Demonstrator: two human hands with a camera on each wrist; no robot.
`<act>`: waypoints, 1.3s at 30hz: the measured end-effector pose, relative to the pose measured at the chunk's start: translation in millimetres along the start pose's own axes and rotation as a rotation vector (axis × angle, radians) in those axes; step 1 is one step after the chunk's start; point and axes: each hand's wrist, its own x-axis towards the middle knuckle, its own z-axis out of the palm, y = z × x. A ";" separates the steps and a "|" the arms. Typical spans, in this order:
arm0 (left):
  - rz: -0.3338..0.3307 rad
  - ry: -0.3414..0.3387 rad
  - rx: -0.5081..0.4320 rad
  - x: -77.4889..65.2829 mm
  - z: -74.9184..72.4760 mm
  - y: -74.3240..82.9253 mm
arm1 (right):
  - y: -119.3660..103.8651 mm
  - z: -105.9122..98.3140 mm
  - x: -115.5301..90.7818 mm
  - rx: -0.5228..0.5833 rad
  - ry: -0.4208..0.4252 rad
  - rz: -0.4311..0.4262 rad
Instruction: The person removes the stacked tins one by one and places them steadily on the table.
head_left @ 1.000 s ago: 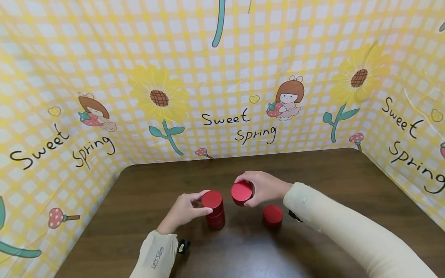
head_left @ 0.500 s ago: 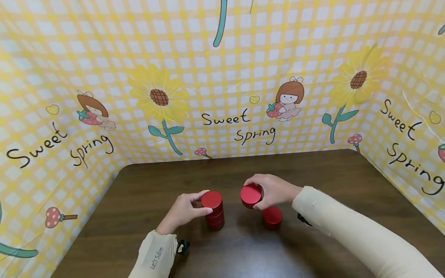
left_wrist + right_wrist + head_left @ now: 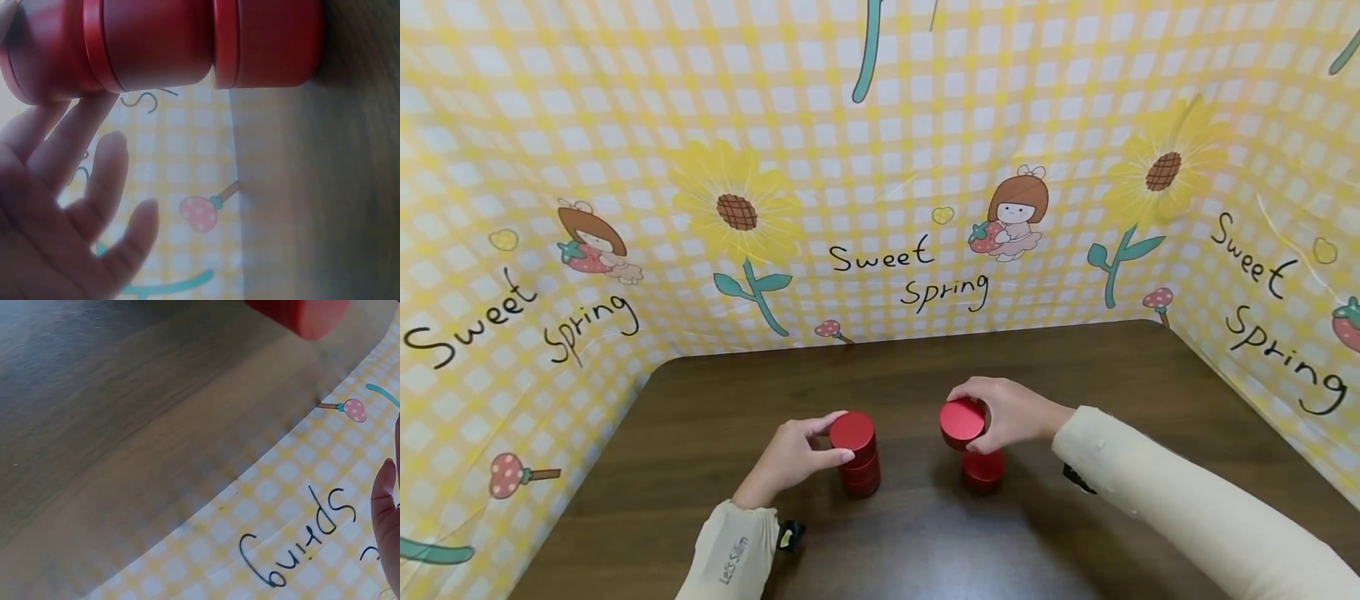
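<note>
A stack of three round red lidded tins (image 3: 860,477) stands upright left of the table's middle; in the left wrist view the lowest tin (image 3: 275,44) meets the wood. My left hand (image 3: 786,458) grips the top tin (image 3: 853,433) between thumb and fingers, its other fingers spread below. My right hand (image 3: 1011,412) holds another red tin (image 3: 962,421) by its sides, lid up. In the head view it overlaps the far edge of a single red tin (image 3: 983,475) standing on the table. Part of a red tin (image 3: 303,315) shows at the right wrist view's top.
The dark wooden table (image 3: 737,383) has rounded far corners. A yellow checked cloth (image 3: 880,183) printed with flowers and lettering hangs behind it and along both sides. A black strap (image 3: 792,535) sits at my left wrist.
My right hand has carried its tin to the right, away from the stack and over beside the single tin. The left hand keeps its grip on the stack's top tin.
</note>
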 end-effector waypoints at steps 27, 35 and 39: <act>-0.030 -0.044 -0.023 1.5 -1.3 0.6 | 33.4 -38.8 -60.5 0.039 0.085 0.146; -0.047 -0.048 -0.015 2.3 -4.1 2.3 | 36.0 -38.7 -65.4 0.101 0.028 0.167; -0.072 -0.060 -0.025 2.0 -5.3 5.4 | 37.8 -36.7 -65.7 0.120 -0.012 0.174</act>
